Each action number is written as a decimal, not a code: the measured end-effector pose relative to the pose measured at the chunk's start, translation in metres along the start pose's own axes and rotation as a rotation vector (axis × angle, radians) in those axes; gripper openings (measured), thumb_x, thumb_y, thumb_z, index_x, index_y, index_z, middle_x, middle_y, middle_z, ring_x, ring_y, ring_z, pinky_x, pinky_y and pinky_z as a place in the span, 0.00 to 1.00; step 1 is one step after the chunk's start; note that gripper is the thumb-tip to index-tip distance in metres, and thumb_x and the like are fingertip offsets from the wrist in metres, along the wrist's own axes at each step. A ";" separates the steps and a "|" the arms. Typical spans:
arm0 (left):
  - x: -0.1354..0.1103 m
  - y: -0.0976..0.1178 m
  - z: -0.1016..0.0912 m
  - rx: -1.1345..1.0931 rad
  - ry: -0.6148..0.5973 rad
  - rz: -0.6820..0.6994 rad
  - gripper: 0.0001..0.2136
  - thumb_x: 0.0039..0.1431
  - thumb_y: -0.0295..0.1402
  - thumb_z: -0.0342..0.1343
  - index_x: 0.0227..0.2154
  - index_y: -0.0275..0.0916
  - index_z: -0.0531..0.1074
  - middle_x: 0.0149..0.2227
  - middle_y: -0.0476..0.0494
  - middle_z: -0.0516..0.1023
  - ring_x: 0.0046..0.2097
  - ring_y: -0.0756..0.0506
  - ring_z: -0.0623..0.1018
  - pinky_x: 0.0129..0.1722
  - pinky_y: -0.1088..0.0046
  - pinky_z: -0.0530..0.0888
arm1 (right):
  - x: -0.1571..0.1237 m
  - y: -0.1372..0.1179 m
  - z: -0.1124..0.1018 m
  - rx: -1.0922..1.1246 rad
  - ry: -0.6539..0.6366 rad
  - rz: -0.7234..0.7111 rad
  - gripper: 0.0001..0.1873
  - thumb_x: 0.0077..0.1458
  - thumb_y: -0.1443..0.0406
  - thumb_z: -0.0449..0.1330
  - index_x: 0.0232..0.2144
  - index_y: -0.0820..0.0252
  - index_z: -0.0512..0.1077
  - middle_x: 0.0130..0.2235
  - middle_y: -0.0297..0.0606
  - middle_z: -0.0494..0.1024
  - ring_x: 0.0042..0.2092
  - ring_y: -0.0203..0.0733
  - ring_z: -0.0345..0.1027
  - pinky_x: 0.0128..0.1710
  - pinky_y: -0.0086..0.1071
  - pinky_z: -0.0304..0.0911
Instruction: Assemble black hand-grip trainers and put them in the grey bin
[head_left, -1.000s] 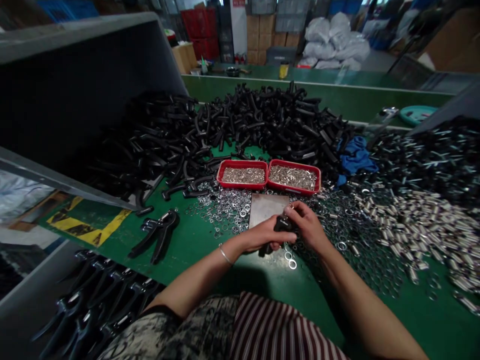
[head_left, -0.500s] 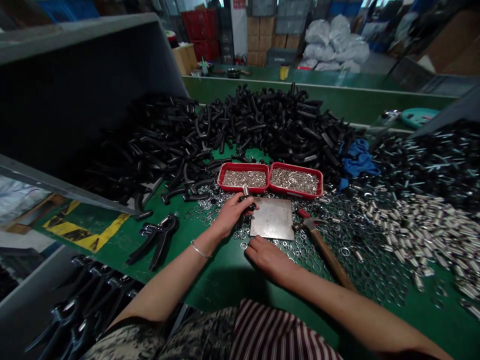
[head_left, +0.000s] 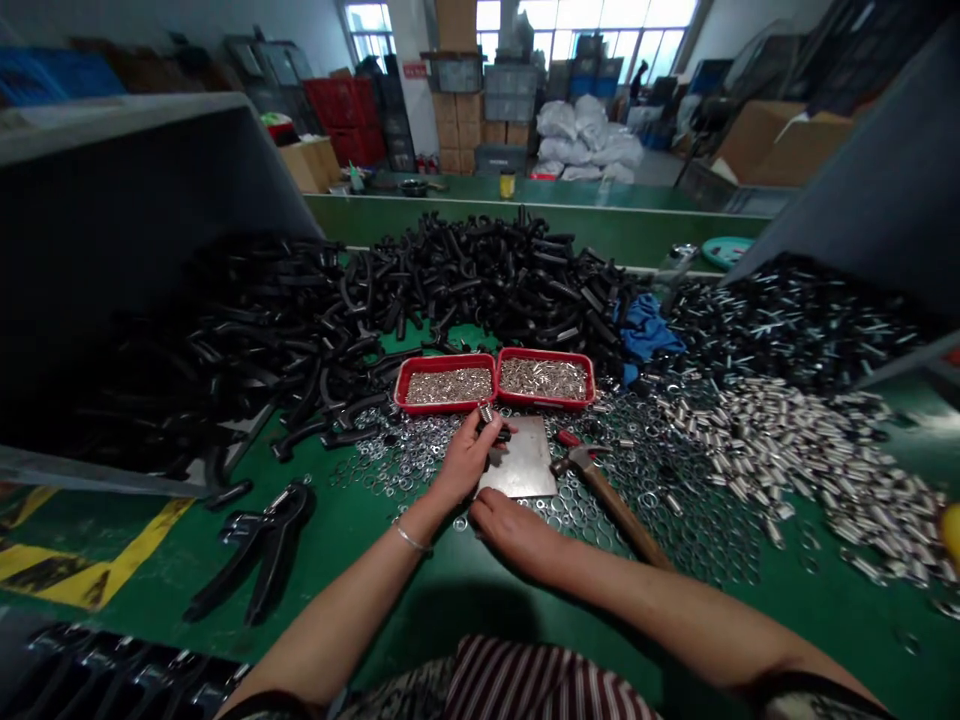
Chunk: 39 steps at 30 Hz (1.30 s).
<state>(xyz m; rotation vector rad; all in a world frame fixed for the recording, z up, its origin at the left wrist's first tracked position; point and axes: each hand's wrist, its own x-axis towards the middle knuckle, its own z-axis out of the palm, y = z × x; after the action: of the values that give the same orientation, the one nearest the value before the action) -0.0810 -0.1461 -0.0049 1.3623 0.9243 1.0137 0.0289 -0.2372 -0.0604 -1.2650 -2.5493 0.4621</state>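
ribbed metal cylinder (head_left: 486, 411), small and silvery, stands upright between the thumb and fingertips of the left hand (head_left: 463, 458), just in front of the left red tray (head_left: 448, 361) and over the far left corner of the steel plate (head_left: 525, 468). the left forearm runs up from the lower left, a thin bracelet at the wrist, palm turned inward, fingers pressed together around the cylinder; something dark sits under them, too hidden to name. the right hand (head_left: 512, 530) lies palm down on the green table (head_left: 420, 590) at the plate's near edge, its forearm crossing in from the lower right, fingers curled among loose washers (head_left: 390, 462); whether it pinches one i cannot tell. a wooden-handled hammer (head_left: 611, 500) lies just right of the plate, head towards the right red tray (head_left: 545, 354). both trays hold small metal bits. a heap of black plastic handles (head_left: 450, 280) fills the far side, metal sleeves (head_left: 787, 450) spread to the right, and a black hand gripper (head_left: 255, 550) lies to the left.
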 end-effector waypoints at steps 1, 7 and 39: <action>0.000 0.000 0.000 0.000 -0.001 -0.010 0.15 0.64 0.48 0.53 0.41 0.40 0.70 0.42 0.43 0.79 0.34 0.50 0.75 0.34 0.77 0.72 | 0.000 0.000 0.001 -0.005 0.004 0.022 0.01 0.64 0.69 0.55 0.38 0.60 0.66 0.42 0.42 0.71 0.39 0.43 0.65 0.39 0.33 0.65; -0.002 -0.002 -0.002 0.005 0.097 -0.028 0.15 0.62 0.47 0.57 0.36 0.39 0.70 0.36 0.47 0.79 0.26 0.53 0.69 0.27 0.80 0.67 | 0.002 -0.005 0.013 -0.074 -0.014 0.143 0.08 0.64 0.74 0.50 0.37 0.59 0.67 0.40 0.41 0.72 0.33 0.39 0.63 0.33 0.31 0.64; -0.021 0.014 0.011 0.490 -0.287 0.339 0.10 0.69 0.38 0.49 0.36 0.39 0.70 0.36 0.46 0.74 0.41 0.46 0.73 0.46 0.69 0.68 | -0.026 0.030 -0.068 1.699 0.113 0.432 0.22 0.58 0.46 0.61 0.36 0.59 0.69 0.29 0.32 0.72 0.23 0.30 0.61 0.22 0.26 0.61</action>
<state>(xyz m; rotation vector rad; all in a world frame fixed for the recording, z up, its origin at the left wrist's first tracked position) -0.0778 -0.1704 0.0086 2.0709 0.7634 0.8330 0.0908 -0.2299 -0.0118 -0.8915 -0.8848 1.8978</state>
